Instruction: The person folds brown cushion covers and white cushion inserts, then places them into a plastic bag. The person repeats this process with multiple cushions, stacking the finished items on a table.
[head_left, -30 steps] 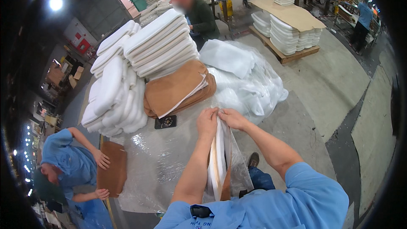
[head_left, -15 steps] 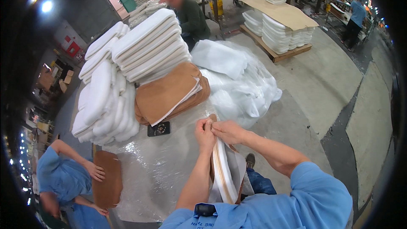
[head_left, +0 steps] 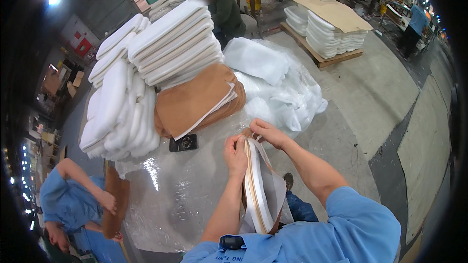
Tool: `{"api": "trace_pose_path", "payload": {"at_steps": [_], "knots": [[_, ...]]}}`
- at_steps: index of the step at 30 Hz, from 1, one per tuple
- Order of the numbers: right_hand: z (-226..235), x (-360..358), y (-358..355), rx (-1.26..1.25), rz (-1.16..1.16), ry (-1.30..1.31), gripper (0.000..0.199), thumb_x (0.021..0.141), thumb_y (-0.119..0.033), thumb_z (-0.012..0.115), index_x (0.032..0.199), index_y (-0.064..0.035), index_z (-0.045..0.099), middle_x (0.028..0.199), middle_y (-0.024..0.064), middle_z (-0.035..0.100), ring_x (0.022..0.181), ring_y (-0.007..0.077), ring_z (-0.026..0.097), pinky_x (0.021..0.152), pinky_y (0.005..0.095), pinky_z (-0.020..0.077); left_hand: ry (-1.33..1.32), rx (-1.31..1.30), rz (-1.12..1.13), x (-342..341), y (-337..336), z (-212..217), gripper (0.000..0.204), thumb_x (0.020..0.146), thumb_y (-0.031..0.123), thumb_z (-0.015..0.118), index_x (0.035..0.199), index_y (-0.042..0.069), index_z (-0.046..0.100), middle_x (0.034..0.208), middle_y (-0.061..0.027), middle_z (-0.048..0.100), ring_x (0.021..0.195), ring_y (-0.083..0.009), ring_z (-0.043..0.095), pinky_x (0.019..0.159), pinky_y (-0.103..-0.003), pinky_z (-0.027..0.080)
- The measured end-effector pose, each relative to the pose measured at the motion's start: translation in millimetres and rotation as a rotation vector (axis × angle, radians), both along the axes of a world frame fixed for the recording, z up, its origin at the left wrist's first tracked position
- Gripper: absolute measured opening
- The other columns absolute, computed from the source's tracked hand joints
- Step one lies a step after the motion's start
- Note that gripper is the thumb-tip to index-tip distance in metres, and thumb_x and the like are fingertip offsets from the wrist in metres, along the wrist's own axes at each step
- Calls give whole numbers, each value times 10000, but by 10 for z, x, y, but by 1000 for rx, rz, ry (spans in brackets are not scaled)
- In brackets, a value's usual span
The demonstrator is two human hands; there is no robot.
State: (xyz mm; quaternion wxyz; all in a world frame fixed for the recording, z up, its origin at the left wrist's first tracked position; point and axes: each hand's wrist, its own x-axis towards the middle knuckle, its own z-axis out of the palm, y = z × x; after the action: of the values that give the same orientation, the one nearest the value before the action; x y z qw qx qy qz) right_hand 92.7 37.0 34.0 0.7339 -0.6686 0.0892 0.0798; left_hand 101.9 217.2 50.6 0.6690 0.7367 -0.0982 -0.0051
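A brown cushion cover with a white pad inside [head_left: 261, 190] stands on edge against my body, its long pale zipper strip facing up. My left hand [head_left: 235, 157] is closed on the far end of the cover, thumb and fingers pinching the fabric beside the zipper. Just right of it, my right hand [head_left: 265, 131] pinches the brown edge at the cover's corner. A loose greyish lining flap hangs open on the right side below my right hand. The fingertips partly hide the corner.
Plastic film covers the table [head_left: 170, 204]. On it are a black phone [head_left: 184, 143], stacked brown covers [head_left: 195, 102] and piles of white pads [head_left: 168, 44]. A bag of white padding [head_left: 278, 87] sits behind. At left a co-worker [head_left: 73, 195] holds a brown cover [head_left: 116, 199]; another person sits beyond.
My right hand has moved slightly up and right, apart from my left, and the cover's right side gapes wider. The co-worker at left has tilted their brown cover up.
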Motion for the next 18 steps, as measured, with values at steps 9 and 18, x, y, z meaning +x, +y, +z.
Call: {"api": "trace_pose_path", "payload": {"at_steps": [9,18], "knots": [[-159,165,231,42,31,-125,420,1045,-484,600,1268,-130,639,983,-20,618,842,103,571,682,279,468,-25,90,-3,51,91,110,202,1046,191,628,1106,8,688,1099,-96,697,1053,-202,641,969,-343,486],[-102,353,391,-165,59,-70,417,1010,-512,591,1206,-146,635,939,6,611,799,130,566,654,305,484,223,-66,336,-698,1820,-43,538,1138,351,443,1584,53,405,1263,-130,716,1189,-237,625,1043,-382,453]]}}
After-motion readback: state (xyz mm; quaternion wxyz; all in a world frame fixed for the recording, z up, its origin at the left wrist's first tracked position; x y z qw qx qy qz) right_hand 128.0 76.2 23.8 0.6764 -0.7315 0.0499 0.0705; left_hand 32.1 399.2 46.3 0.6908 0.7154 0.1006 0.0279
